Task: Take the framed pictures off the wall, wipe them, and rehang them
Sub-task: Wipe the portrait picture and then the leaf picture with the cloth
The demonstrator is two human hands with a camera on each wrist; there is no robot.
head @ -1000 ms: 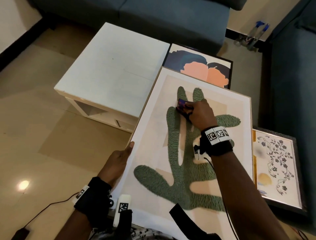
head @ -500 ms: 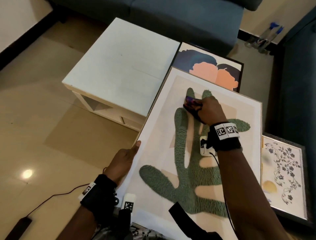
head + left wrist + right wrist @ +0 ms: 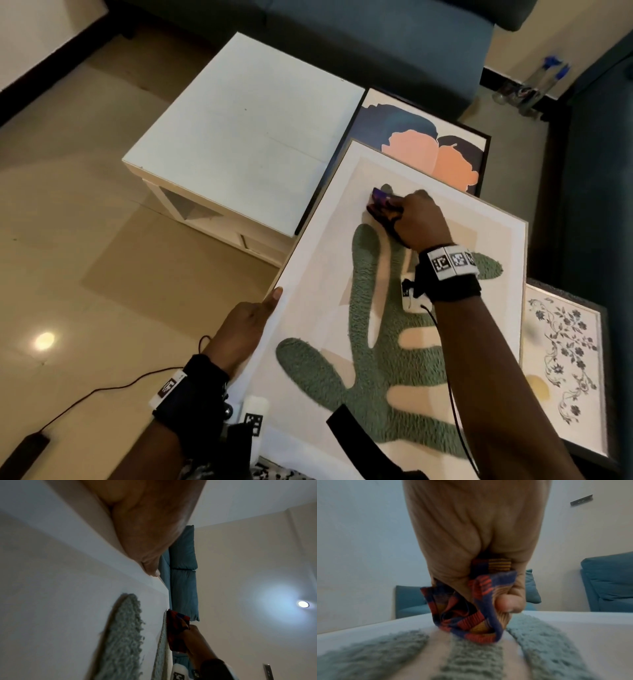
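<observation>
The large picture (image 3: 404,308), white-bordered with a green tufted shape, lies face up and tilted across the person's front, off the wall and under wiping. Its slant appears intended to present the whole face within reach of one hand while the other steadies it. The right hand (image 3: 416,219) is clenched around a bunched cloth (image 3: 471,609), striped red, blue and yellow, with thumb and fingers closed over it; the cloth presses on the picture's face at the far end of the green shape, directly beneath and ahead of the knuckles. The left hand (image 3: 245,329) holds the near left edge of the same picture: its thumb (image 3: 150,566) lies along the border, and the other fingers are hidden under the frame, so their curl cannot be confirmed. This grip evidently braces the frame against the wiping pressure. Beyond the right hand, a second picture (image 3: 431,147), dark-framed with orange and navy shapes, is partly covered by the large one. To the right of the right forearm lies a third picture (image 3: 565,342) with a floral print. Both presumably await wiping or rehanging; which cannot be judged. A white table (image 3: 239,144) stands beyond the left hand, with a blue sofa (image 3: 359,44) behind it. Judgement: wiping stage in progress; rehanging not yet done.
</observation>
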